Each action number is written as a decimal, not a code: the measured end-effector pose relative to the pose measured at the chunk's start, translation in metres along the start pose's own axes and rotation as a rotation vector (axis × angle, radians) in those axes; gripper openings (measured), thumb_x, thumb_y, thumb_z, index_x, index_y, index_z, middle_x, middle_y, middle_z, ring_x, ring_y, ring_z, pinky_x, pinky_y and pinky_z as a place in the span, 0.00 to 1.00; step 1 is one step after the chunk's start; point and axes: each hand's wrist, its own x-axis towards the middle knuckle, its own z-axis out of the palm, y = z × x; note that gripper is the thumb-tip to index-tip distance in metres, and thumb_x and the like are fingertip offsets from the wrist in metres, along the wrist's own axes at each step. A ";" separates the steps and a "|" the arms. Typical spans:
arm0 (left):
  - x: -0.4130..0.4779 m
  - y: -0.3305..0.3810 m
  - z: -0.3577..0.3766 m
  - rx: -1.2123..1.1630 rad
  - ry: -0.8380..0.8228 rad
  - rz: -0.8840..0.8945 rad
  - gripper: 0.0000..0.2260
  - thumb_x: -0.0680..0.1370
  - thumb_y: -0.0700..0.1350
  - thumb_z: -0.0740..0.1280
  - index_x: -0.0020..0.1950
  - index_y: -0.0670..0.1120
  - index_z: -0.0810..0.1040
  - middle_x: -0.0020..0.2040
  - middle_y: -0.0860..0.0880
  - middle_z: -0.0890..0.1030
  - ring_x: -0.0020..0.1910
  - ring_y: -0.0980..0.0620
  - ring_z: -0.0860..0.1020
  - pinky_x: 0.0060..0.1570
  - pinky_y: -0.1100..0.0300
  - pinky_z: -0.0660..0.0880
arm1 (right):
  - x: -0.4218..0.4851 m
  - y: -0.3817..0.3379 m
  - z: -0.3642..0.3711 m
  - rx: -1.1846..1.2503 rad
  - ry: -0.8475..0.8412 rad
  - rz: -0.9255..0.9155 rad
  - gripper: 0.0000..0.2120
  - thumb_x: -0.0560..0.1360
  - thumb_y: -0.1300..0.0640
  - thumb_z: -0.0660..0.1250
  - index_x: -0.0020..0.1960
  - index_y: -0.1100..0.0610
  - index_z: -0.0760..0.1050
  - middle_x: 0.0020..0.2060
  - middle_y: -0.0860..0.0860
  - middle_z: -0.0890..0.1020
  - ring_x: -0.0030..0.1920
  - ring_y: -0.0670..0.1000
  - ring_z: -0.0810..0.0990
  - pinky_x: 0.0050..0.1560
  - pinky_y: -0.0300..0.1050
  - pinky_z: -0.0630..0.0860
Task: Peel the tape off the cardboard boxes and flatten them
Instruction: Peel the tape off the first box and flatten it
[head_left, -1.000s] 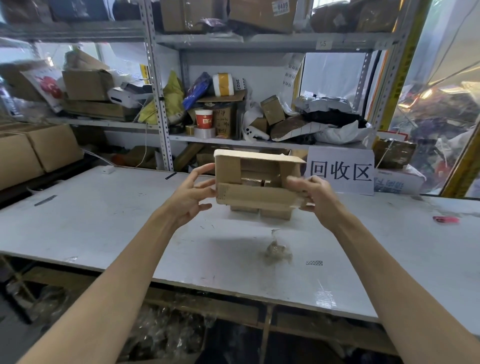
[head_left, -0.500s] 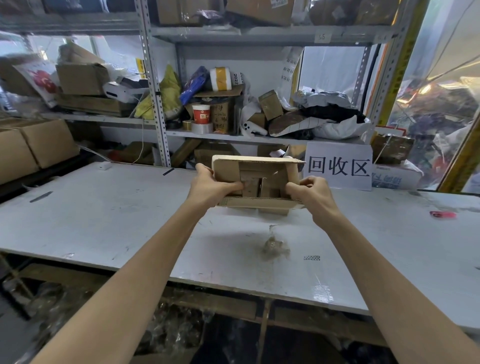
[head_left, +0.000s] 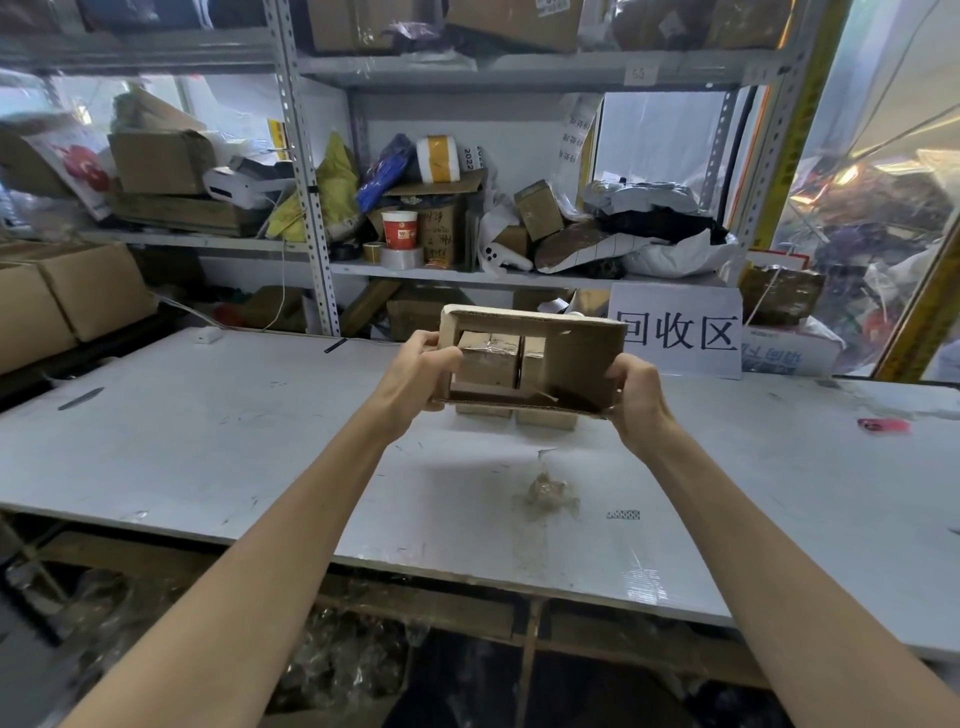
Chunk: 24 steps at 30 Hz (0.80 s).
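flattening seems the step in hand: left hand (head_left: 421, 382) and right hand (head_left: 636, 395) each grip an end of the opened cardboard box (head_left: 582, 364), held above the tabletop (head_left: 208, 441), twelve o'clock from the tape wad (head_left: 545, 491). next, i reckon: skew it, press flat.

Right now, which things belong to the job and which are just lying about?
Job: open cardboard box, gripped by left hand and right hand; small taped boxes behind it; crumpled tape wad.
Lying about: red cup, white sign, pink object.

The cardboard box (head_left: 587, 358) hides the right hand's (head_left: 638, 397) fingertips.
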 end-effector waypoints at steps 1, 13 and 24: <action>0.000 -0.001 0.001 0.000 -0.001 -0.011 0.28 0.65 0.51 0.63 0.64 0.44 0.68 0.51 0.46 0.76 0.49 0.48 0.73 0.50 0.49 0.74 | 0.000 0.001 0.000 0.006 0.009 0.011 0.09 0.75 0.59 0.54 0.52 0.61 0.66 0.53 0.59 0.73 0.59 0.60 0.70 0.67 0.60 0.67; 0.030 0.024 0.062 -0.278 0.036 -0.007 0.42 0.71 0.70 0.61 0.70 0.39 0.64 0.65 0.35 0.72 0.64 0.39 0.73 0.63 0.39 0.71 | -0.016 -0.012 -0.054 -0.010 0.105 -0.171 0.16 0.73 0.37 0.58 0.57 0.40 0.75 0.48 0.41 0.80 0.51 0.45 0.78 0.53 0.51 0.70; 0.037 0.019 0.120 -0.414 -0.034 -0.054 0.09 0.80 0.54 0.59 0.50 0.49 0.73 0.43 0.47 0.81 0.47 0.48 0.78 0.41 0.56 0.75 | -0.023 -0.014 -0.130 -0.157 0.211 -0.078 0.19 0.72 0.40 0.68 0.59 0.47 0.77 0.57 0.50 0.79 0.57 0.52 0.75 0.47 0.46 0.72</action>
